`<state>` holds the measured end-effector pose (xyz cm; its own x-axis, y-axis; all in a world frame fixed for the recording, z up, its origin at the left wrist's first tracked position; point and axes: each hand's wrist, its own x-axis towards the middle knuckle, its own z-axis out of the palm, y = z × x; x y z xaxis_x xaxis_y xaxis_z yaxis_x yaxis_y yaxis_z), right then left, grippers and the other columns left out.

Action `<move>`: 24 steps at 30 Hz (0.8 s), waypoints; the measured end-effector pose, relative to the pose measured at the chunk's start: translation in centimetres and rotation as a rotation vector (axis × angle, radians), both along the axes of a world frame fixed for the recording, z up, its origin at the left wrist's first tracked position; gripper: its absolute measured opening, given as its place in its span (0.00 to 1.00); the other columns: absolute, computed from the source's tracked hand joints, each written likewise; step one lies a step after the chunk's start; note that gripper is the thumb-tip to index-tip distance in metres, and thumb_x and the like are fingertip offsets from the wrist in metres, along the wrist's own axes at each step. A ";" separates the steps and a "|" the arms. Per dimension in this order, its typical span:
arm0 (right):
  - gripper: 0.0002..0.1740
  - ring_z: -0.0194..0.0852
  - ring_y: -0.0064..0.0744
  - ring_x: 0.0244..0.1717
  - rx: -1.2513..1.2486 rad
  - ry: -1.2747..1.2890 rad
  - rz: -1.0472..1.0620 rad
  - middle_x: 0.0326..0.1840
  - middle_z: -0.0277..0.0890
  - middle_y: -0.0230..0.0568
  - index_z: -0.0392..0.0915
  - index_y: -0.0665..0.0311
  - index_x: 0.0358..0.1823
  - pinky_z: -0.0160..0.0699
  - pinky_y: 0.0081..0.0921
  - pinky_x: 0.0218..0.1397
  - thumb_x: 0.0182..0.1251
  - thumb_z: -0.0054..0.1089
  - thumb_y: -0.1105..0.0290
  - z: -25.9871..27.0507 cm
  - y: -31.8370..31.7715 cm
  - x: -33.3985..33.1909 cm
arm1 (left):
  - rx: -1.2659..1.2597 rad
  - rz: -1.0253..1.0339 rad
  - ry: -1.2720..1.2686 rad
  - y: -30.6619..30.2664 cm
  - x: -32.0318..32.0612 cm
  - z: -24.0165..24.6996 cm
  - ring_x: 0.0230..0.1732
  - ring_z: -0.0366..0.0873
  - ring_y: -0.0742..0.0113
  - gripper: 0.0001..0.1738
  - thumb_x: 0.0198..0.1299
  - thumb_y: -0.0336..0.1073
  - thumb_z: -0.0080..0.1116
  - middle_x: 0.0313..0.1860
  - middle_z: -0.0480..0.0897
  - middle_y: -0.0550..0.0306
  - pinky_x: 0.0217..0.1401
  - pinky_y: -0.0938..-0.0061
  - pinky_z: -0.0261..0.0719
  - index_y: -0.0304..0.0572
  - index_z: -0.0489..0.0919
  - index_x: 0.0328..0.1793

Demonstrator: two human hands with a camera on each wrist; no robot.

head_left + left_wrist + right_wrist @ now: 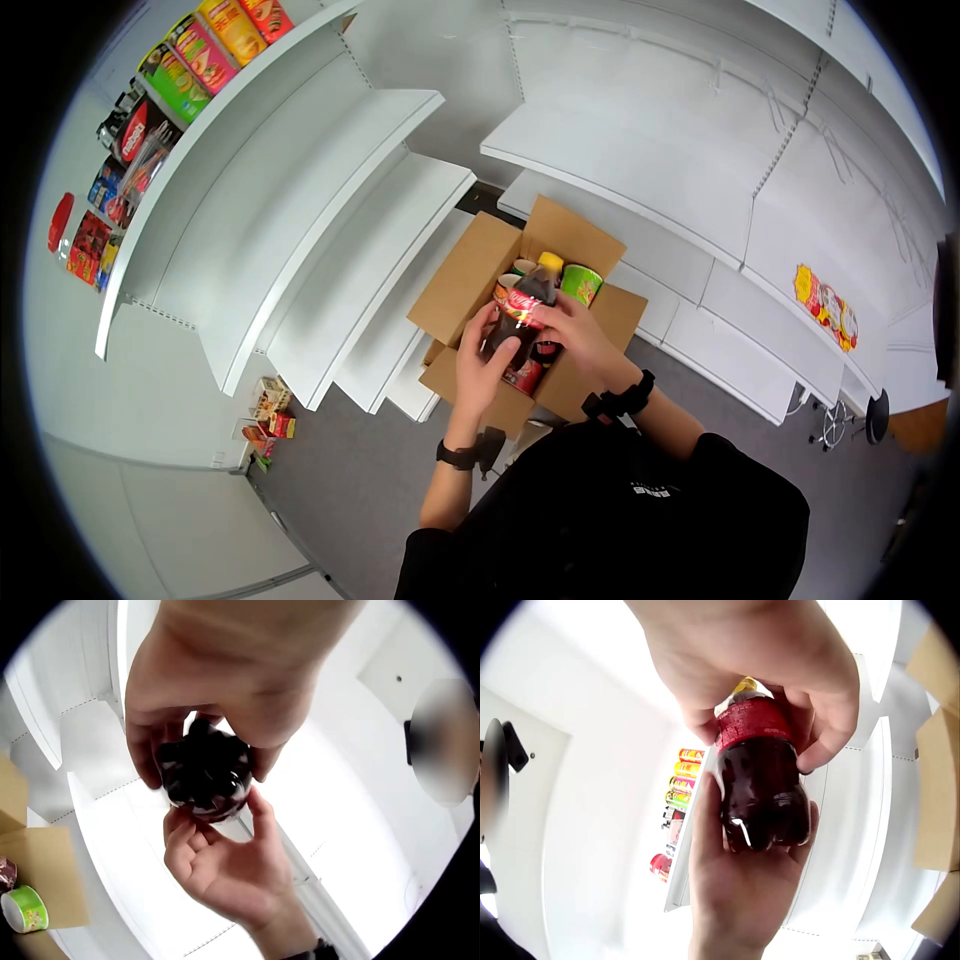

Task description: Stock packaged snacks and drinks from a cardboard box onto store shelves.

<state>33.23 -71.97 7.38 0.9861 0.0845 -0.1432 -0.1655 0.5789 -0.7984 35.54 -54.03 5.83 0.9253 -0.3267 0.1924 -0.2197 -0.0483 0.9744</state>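
Note:
A bottle of dark cola with a red label and a yellow cap is held in both hands over an open cardboard box. My left hand grips its lower part; in the right wrist view that hand cups the base from below. With curled fingers, my right hand holds it around the label; the right wrist view shows this hand close under the yellow cap. The bottle's ridged base faces the left wrist camera. Inside the box, a green tub and several other packages are partly hidden behind the bottle.
The cardboard box stands with its flaps spread. White shelves rise on the left, and more shelves on the right carry red-and-yellow packets. Colourful packages line the upper left shelf. A black stool stands far right.

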 end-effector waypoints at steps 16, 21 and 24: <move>0.25 0.74 0.19 0.47 -0.182 -0.218 0.207 0.47 0.74 0.35 0.64 0.67 0.58 0.76 0.19 0.48 0.61 0.64 0.72 4.3 4.9 11.3 | -0.131 0.353 -0.003 2.4 4.3 1.3 0.52 0.77 0.65 0.39 0.51 0.28 0.69 0.56 0.74 0.48 0.53 0.71 0.78 0.35 0.60 0.67; 0.32 0.73 0.23 0.49 -0.397 -0.519 0.380 0.48 0.74 0.37 0.65 0.68 0.58 0.74 0.23 0.53 0.55 0.71 0.65 7.4 6.8 15.8 | -0.064 0.490 -0.048 4.0 4.0 4.4 0.55 0.75 0.64 0.40 0.52 0.23 0.65 0.59 0.70 0.50 0.53 0.70 0.79 0.40 0.58 0.69; 0.35 0.73 0.24 0.49 -0.515 -0.764 0.376 0.49 0.73 0.39 0.64 0.69 0.57 0.73 0.24 0.54 0.53 0.73 0.62 12.2 7.9 20.6 | -0.108 0.598 -0.110 6.6 3.4 5.5 0.52 0.76 0.62 0.37 0.55 0.23 0.61 0.59 0.71 0.50 0.52 0.71 0.79 0.43 0.59 0.70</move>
<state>53.86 -64.05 19.56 0.7506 0.5167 0.4118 0.3961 0.1468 -0.9064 38.94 -47.45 11.35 0.9151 0.2689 0.3003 -0.2847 -0.0965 0.9538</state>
